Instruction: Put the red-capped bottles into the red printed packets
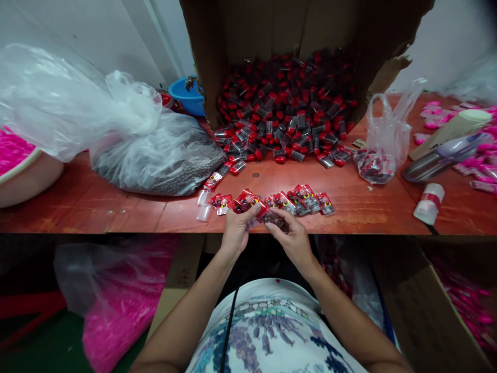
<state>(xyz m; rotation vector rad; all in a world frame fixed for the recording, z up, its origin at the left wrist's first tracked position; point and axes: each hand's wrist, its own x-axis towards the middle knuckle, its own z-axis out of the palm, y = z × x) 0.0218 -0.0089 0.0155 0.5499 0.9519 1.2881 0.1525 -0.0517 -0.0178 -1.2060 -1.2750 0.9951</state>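
Note:
My left hand (236, 229) and my right hand (292, 237) meet at the front edge of the table. Between them is a small clear packet (263, 211) with a red printed label, pinched by the fingers of both. What lies inside its dark lower part is blurred. Just behind my hands, more red-labelled packets (305, 198) lie in an overlapping row. Two small clear plastic tubes (204, 212) rest at the row's left end. Beyond, a big heap of red-capped clear tubes with dark contents (279, 122) spills from a cardboard box (267, 26).
A clear bag of dark grey pieces (159, 160) sits on the left, by a basin (34, 178) of pink pieces. A blue bowl (188, 97) stands behind. To the right are a small plastic bag (382, 150), bottles (450, 134) and a white roll (429, 203).

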